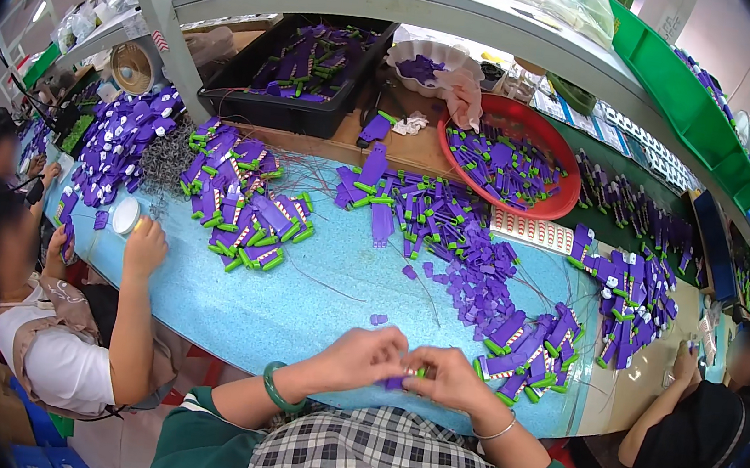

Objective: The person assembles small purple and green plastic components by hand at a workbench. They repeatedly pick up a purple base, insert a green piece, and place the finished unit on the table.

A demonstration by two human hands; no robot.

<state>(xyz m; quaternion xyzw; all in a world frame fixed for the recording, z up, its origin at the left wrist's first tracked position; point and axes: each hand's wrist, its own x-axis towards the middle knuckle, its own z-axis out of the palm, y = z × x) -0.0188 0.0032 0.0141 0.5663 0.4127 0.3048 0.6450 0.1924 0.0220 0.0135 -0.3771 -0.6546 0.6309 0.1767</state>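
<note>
My left hand (365,357) and my right hand (449,379) meet close to the table's near edge. Between their fingertips is a small purple-and-green plastic part (395,383), mostly covered by the fingers. The right fingers are closed round it; the left thumb and fingers pinch at its side, and what exactly they grip is partly hidden. Just beyond my hands lies a small loose purple piece (378,319). To the right of my right hand is a pile of purple parts with green ends (528,349). Small purple pieces (480,288) are heaped farther up the blue tabletop (312,296).
Across the table stand a black crate (268,114), a red basin (575,185) and a white bowl (400,50). More purple-green parts (245,201) lie left of centre. An overhead shelf (400,10) spans the back. Co-workers sit left (59,327) and right (686,427).
</note>
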